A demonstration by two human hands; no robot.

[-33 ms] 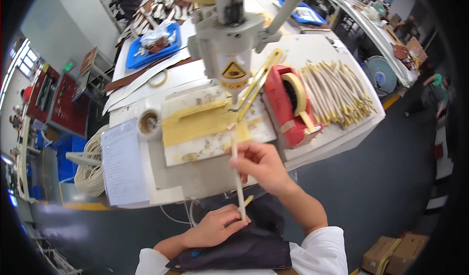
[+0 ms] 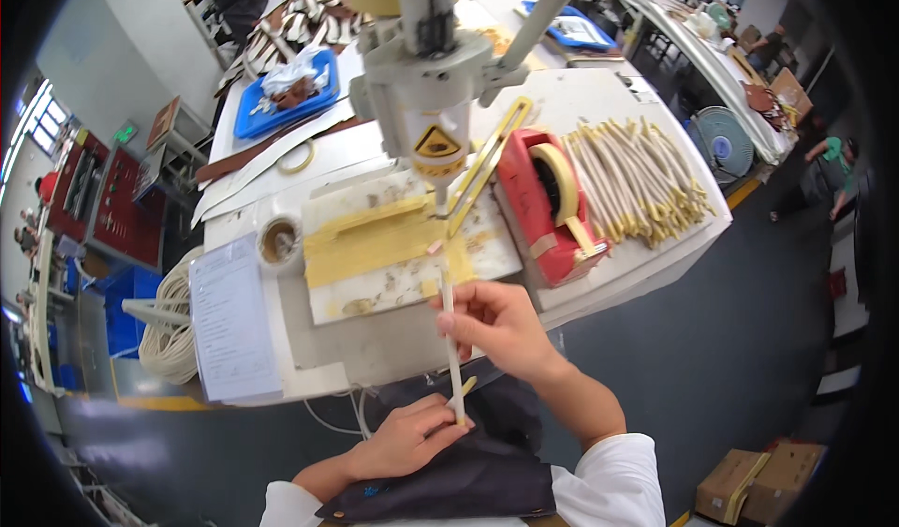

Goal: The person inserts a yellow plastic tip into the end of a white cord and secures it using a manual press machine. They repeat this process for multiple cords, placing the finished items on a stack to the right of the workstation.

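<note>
A short white cord (image 2: 456, 372) stands nearly upright in view between my two hands. My left hand (image 2: 405, 441) is closed on its lower end, close to my dark apron; a yellow-tipped end sticks out beside it. Higher up, my right hand (image 2: 498, 328) pinches the cord between thumb and fingers near its upper end. That end is at the front edge of a white board (image 2: 403, 299) partly covered with yellow tape. Above the board hangs a grey machine head (image 2: 426, 87) with a yellow warning label, and a slotted metal arm (image 2: 487, 166) slants beside it.
Right of the board stands a red tape dispenser (image 2: 531, 185), then a row of cords with yellow-taped ends (image 2: 637, 180). To the left are a tape roll (image 2: 280, 242), a printed sheet (image 2: 229, 321) and a hanging coil of cord (image 2: 169, 326). A blue tray (image 2: 251, 119) sits farther back.
The view has shifted slightly, so the table and machine appear a little farther left. Both hands keep their hold on the cord.
</note>
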